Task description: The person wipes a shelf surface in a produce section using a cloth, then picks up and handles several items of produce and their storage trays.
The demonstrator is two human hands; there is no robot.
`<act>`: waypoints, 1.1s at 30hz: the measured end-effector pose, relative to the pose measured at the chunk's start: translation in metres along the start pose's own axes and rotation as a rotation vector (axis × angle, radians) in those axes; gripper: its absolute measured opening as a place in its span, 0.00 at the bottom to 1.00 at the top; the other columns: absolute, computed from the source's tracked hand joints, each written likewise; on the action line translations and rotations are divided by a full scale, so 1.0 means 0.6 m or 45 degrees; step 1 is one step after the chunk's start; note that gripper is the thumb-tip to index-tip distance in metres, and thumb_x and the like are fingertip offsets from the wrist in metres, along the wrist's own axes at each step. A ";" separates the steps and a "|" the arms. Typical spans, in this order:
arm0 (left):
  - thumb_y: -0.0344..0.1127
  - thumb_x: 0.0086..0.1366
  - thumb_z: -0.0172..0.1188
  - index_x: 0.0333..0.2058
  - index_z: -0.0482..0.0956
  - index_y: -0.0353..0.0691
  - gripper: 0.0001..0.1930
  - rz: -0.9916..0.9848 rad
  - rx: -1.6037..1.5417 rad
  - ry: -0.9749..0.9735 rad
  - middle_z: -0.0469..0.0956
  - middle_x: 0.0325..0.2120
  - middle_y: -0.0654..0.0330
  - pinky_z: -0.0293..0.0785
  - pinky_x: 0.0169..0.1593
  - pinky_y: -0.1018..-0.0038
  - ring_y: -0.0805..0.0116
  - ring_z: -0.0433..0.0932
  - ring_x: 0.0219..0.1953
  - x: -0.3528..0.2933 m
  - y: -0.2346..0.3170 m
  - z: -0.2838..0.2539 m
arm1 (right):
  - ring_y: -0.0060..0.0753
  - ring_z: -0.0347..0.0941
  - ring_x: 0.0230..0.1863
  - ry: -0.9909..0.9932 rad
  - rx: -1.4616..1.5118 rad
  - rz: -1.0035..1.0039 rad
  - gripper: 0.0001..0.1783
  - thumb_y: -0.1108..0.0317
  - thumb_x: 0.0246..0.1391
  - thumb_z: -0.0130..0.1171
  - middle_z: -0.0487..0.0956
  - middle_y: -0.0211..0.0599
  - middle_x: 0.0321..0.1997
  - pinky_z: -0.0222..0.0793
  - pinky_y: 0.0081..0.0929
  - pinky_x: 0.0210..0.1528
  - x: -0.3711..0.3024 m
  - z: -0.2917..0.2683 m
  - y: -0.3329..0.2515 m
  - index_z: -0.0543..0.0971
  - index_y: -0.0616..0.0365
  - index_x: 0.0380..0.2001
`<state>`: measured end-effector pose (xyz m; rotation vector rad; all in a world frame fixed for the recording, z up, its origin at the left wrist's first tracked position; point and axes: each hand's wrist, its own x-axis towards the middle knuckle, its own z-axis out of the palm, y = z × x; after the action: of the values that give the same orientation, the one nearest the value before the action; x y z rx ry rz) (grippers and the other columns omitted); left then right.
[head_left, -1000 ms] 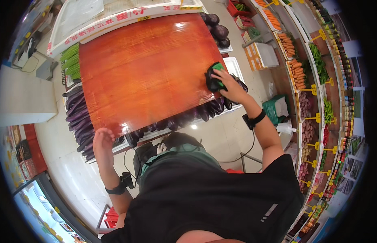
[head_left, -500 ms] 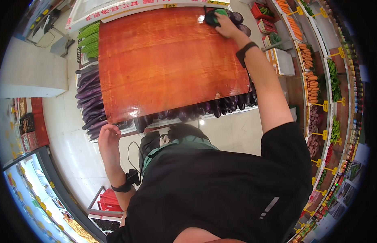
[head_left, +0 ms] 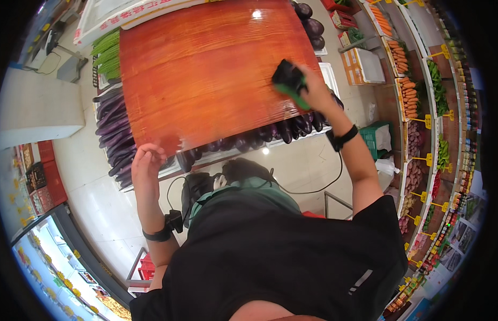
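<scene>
A black-and-green block-shaped tool (head_left: 289, 81), blurred by motion, is in my right hand (head_left: 317, 96), above the right part of a glossy orange-brown wooden board (head_left: 206, 75). Its exact kind does not show. My fingers wrap its right side. Close to the board's near left corner is my left hand (head_left: 148, 159), fingers loosely curled in, with nothing visible in them. Dark purple eggplants (head_left: 241, 142) show from under the near edge of the board. Long purple eggplants (head_left: 112, 128) are piled along its left side.
Green long vegetables (head_left: 106, 53) lie by the far left corner, beside a white foam box (head_left: 107, 21). Round eggplants (head_left: 313, 28) sit at the far right. Shelves of carrots (head_left: 409, 96) and other produce run along the right. A black cable (head_left: 313, 191) loops by my right arm.
My right hand has come from the far right corner of the board toward me with the black-and-green tool. My left hand has moved slightly up, staying by the near left corner.
</scene>
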<state>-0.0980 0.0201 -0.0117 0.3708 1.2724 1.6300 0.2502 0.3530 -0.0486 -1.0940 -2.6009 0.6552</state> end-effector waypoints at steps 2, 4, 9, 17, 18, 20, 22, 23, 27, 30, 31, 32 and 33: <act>0.37 0.65 0.46 0.38 0.70 0.37 0.10 0.024 0.032 -0.008 0.71 0.32 0.61 0.64 0.43 0.77 0.72 0.69 0.36 -0.011 0.000 -0.027 | 0.56 0.67 0.51 0.343 -0.155 0.040 0.32 0.79 0.41 0.50 0.71 0.58 0.47 0.62 0.38 0.55 0.031 0.008 0.101 0.63 0.64 0.55; 0.40 0.66 0.47 0.38 0.70 0.38 0.11 0.050 0.076 0.042 0.71 0.32 0.63 0.63 0.42 0.78 0.74 0.68 0.36 -0.033 0.007 -0.050 | 0.56 0.65 0.54 0.347 -0.217 0.237 0.32 0.75 0.43 0.55 0.70 0.56 0.51 0.61 0.37 0.56 0.062 -0.013 0.081 0.63 0.62 0.56; 0.41 0.66 0.47 0.37 0.70 0.39 0.11 0.053 0.046 0.069 0.71 0.32 0.63 0.64 0.42 0.78 0.74 0.68 0.35 -0.079 0.021 -0.131 | 0.52 0.71 0.48 0.356 -0.045 0.448 0.27 0.70 0.43 0.55 0.75 0.52 0.46 0.66 0.36 0.52 0.078 0.010 0.067 0.69 0.57 0.52; 0.39 0.65 0.48 0.35 0.71 0.37 0.10 0.085 -0.025 0.118 0.71 0.30 0.62 0.63 0.39 0.79 0.74 0.69 0.33 -0.081 0.057 -0.231 | 0.51 0.73 0.41 0.326 0.054 -0.190 0.24 0.58 0.29 0.64 0.77 0.47 0.39 0.69 0.40 0.48 0.129 0.143 -0.247 0.80 0.57 0.34; 0.38 0.65 0.48 0.35 0.71 0.37 0.10 0.058 -0.025 0.091 0.72 0.30 0.62 0.63 0.40 0.78 0.74 0.69 0.34 -0.074 0.062 -0.236 | 0.52 0.72 0.42 0.295 0.121 -0.354 0.22 0.60 0.27 0.64 0.76 0.47 0.40 0.68 0.41 0.48 0.149 0.189 -0.263 0.80 0.56 0.33; 0.38 0.65 0.48 0.36 0.71 0.37 0.10 0.030 -0.019 0.059 0.72 0.30 0.62 0.64 0.40 0.78 0.74 0.69 0.34 -0.060 0.071 -0.243 | 0.52 0.67 0.48 0.282 0.223 -0.553 0.25 0.61 0.26 0.64 0.73 0.48 0.45 0.64 0.43 0.51 0.183 0.278 -0.356 0.79 0.54 0.36; 0.37 0.65 0.47 0.36 0.71 0.36 0.10 0.006 0.004 -0.033 0.72 0.31 0.61 0.64 0.41 0.78 0.73 0.69 0.34 -0.046 0.079 -0.246 | 0.50 0.56 0.59 0.239 -0.001 -0.555 0.38 0.58 0.28 0.66 0.63 0.45 0.57 0.61 0.44 0.56 0.181 0.343 -0.442 0.73 0.57 0.50; 0.37 0.65 0.47 0.36 0.71 0.36 0.10 0.004 0.009 -0.044 0.72 0.31 0.61 0.64 0.41 0.78 0.73 0.69 0.34 -0.041 0.085 -0.246 | 0.49 0.57 0.58 0.168 0.035 -0.491 0.35 0.59 0.32 0.66 0.62 0.43 0.58 0.60 0.41 0.57 0.180 0.350 -0.485 0.74 0.59 0.48; 0.41 0.66 0.47 0.37 0.71 0.38 0.12 0.004 0.102 -0.137 0.71 0.32 0.62 0.64 0.41 0.78 0.74 0.68 0.35 -0.019 0.097 -0.238 | 0.45 0.57 0.58 0.179 0.036 -0.402 0.31 0.60 0.35 0.66 0.63 0.38 0.57 0.63 0.40 0.54 0.184 0.341 -0.520 0.74 0.61 0.47; 0.41 0.66 0.47 0.37 0.71 0.38 0.12 -0.003 0.118 -0.181 0.71 0.32 0.62 0.64 0.40 0.78 0.74 0.68 0.34 -0.009 0.094 -0.227 | 0.49 0.64 0.51 0.335 -0.013 -0.297 0.25 0.66 0.34 0.64 0.69 0.46 0.49 0.64 0.40 0.51 0.208 0.315 -0.463 0.76 0.59 0.41; 0.41 0.66 0.47 0.37 0.71 0.38 0.12 -0.019 0.120 -0.198 0.71 0.32 0.62 0.65 0.40 0.78 0.74 0.68 0.34 -0.009 0.092 -0.223 | 0.49 0.67 0.48 0.366 -0.090 -0.159 0.20 0.67 0.34 0.63 0.72 0.47 0.45 0.66 0.39 0.49 0.221 0.299 -0.426 0.78 0.61 0.36; 0.41 0.66 0.47 0.37 0.71 0.38 0.12 -0.021 0.137 -0.199 0.71 0.32 0.63 0.65 0.41 0.78 0.74 0.68 0.34 -0.010 0.090 -0.219 | 0.50 0.69 0.42 0.537 -0.162 -0.165 0.16 0.69 0.31 0.61 0.73 0.48 0.39 0.67 0.41 0.44 0.226 0.276 -0.377 0.77 0.59 0.31; 0.36 0.65 0.46 0.36 0.71 0.36 0.10 -0.036 0.094 -0.158 0.72 0.31 0.62 0.64 0.41 0.78 0.74 0.68 0.33 -0.014 0.091 -0.210 | 0.52 0.70 0.36 0.711 -0.239 -0.170 0.13 0.72 0.29 0.59 0.75 0.50 0.33 0.68 0.43 0.39 0.229 0.241 -0.311 0.77 0.58 0.26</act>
<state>-0.2137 -0.0542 -0.0127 0.4897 1.2411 1.5151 -0.0149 0.2925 -0.0755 -0.9683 -2.2436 0.0541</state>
